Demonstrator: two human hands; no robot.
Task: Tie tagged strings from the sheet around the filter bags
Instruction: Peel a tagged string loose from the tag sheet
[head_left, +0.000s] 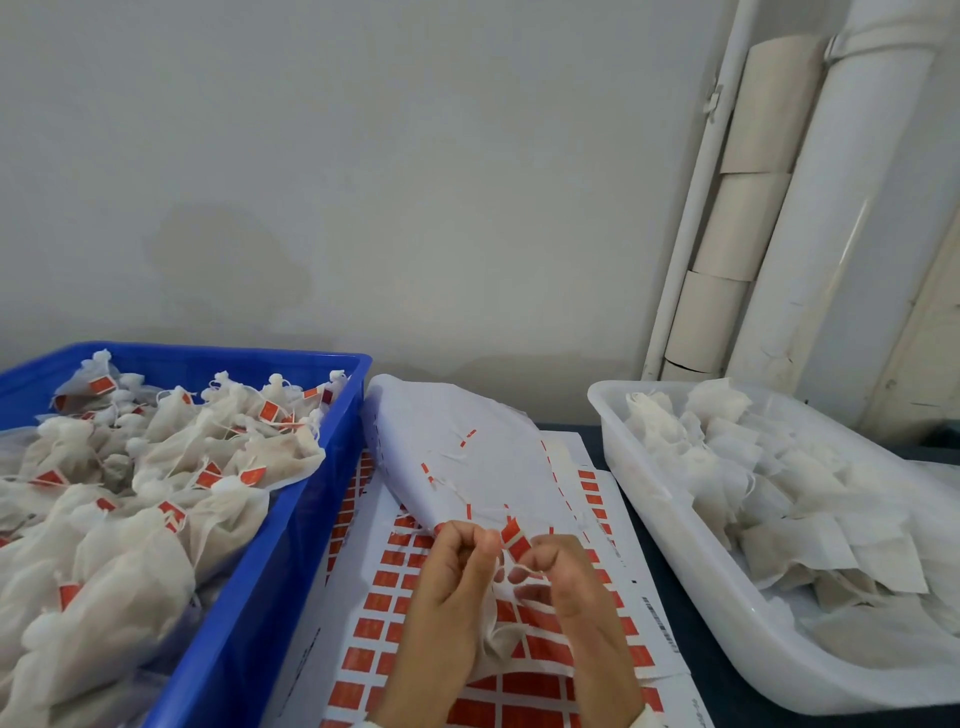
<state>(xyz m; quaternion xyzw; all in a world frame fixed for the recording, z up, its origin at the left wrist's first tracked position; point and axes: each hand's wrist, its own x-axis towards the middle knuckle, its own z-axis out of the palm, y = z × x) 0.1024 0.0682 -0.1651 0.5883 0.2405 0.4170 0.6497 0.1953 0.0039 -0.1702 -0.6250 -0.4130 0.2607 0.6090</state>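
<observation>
Bottom centre — left hand (451, 582) pinches the filter bag (496, 636) neck, right hand (563, 577) nips the tagged string (511, 535), over the tag sheet (374, 618). Keep that neck bunched, loop snug — don't tear the mesh!

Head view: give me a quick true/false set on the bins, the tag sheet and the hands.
1. The blue bin holds bags with red tags tied on. True.
2. The white bin holds tagged bags. False: its bags show no tags.
3. Both hands work a filter bag over the tag sheet. True.
4. The left hand rests in the blue bin. False: it is over the sheet, beside the right hand.
5. The sheet's tags are blue. False: they are red.
</observation>
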